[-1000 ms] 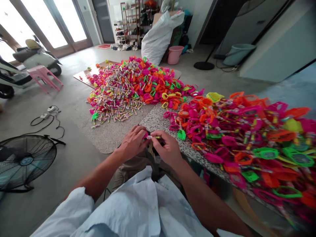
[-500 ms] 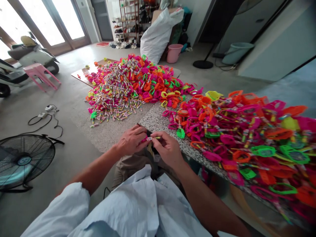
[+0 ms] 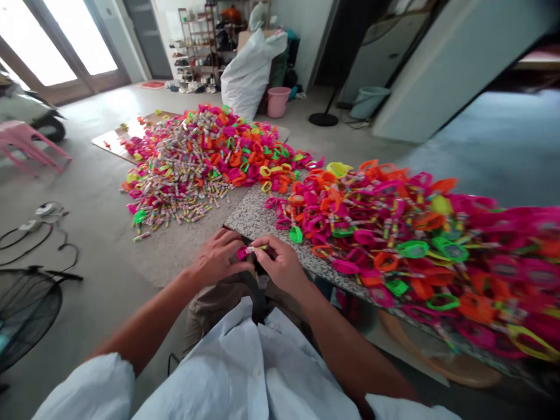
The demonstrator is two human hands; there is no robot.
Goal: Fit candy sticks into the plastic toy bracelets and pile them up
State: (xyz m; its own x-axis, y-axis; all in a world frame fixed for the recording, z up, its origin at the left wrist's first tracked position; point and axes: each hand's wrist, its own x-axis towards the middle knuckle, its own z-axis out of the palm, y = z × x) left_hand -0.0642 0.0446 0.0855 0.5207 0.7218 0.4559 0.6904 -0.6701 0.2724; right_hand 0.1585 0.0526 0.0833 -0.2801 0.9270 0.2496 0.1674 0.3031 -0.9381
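One small pink piece [image 3: 242,253] is grasped by the left hand [image 3: 219,255] above the lap [image 3: 210,303]; a printed tube [image 3: 251,249] meets it, pinched by the right hand [image 3: 280,263]. Just beyond, the speckled bench [image 3: 245,217] carries a bright heap of plastic pieces [image 3: 413,249], with a second, tube-strewn heap [image 3: 203,154] farther off.

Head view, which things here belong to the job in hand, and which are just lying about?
Likely part of the job: small pink piece between left hand and right hand; patterned little tubes; heap of coloured plastic pieces; speckled worktop.
Likely just lying about: pink stool; floor fan; pink bucket; scooter.
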